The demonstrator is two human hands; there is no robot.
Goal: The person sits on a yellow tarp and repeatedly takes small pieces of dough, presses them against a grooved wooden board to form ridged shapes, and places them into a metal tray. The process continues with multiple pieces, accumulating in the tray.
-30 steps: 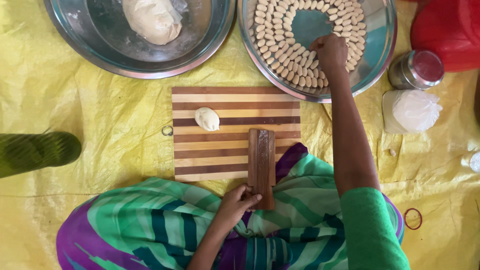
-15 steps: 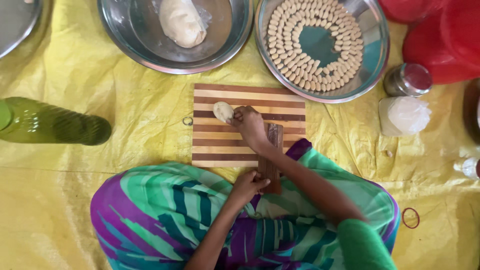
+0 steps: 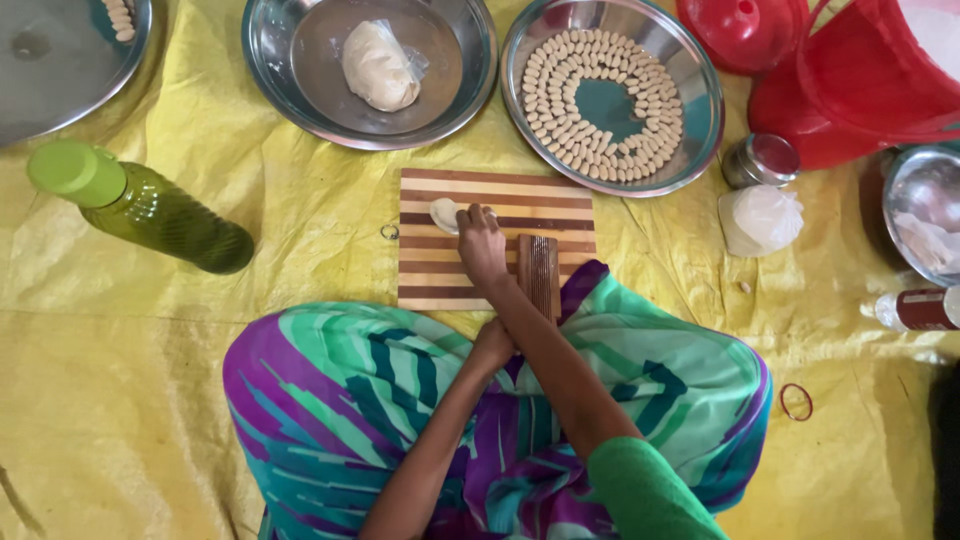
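1. My left hand rests at the near end of the ridged brown wooden paddle, fingers hidden under my right forearm; I cannot tell its grip.
2. My right hand reaches across the striped wooden cutting board; its fingertips are pinched together on the small pale dough lump near the board's left edge.
3. Beyond lie a round steel tray of shaped dough pieces and a steel bowl holding a big dough ball.
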